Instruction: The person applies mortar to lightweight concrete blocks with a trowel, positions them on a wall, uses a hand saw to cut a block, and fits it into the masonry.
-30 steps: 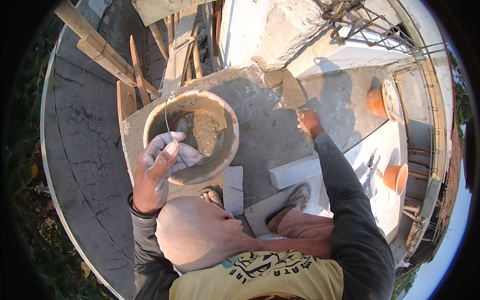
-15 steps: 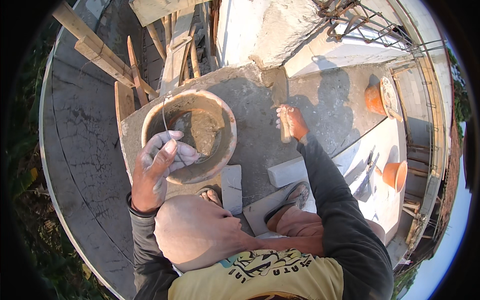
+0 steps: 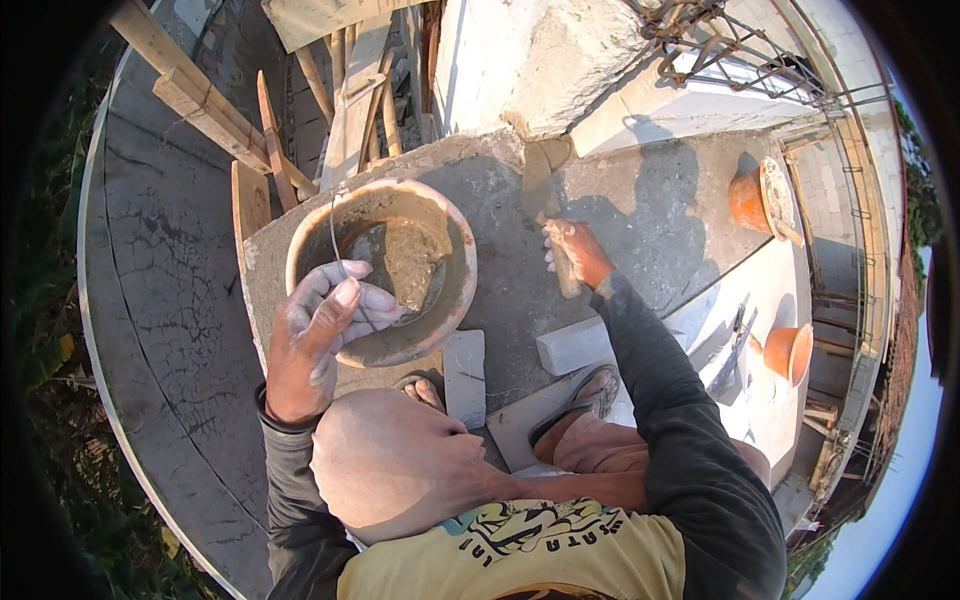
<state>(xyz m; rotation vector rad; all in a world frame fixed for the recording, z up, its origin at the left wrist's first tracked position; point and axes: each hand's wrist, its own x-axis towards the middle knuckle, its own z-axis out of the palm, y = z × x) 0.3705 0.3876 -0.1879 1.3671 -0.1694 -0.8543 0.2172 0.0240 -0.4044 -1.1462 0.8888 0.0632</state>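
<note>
My left hand (image 3: 325, 330), dusted grey-white, is closed around the thin wire handle (image 3: 334, 232) of a round bucket. The bucket (image 3: 464, 255) is crusted with mortar, and some wet mortar (image 3: 408, 262) lies in its bottom. To the right of it, my right hand (image 3: 578, 252) grips a trowel by its wooden handle (image 3: 567, 280). The trowel's blade (image 3: 538, 188) points away from me, low over the concrete near the base of a rough white block wall (image 3: 545, 75). Whether the blade touches the concrete, I cannot tell.
White blocks (image 3: 463, 375) lie by my feet. An orange bucket (image 3: 748, 205) stands at the far right, with a smaller orange pot (image 3: 788, 352) nearer. Dark tools (image 3: 738, 340) lie on a pale board. Rebar (image 3: 735, 50) juts out top right; timber props (image 3: 360, 90) stand top left.
My right hand has shifted slightly left and toward me, and the trowel blade has swung left, away from the wall's corner. My left hand stays on the wire handle.
</note>
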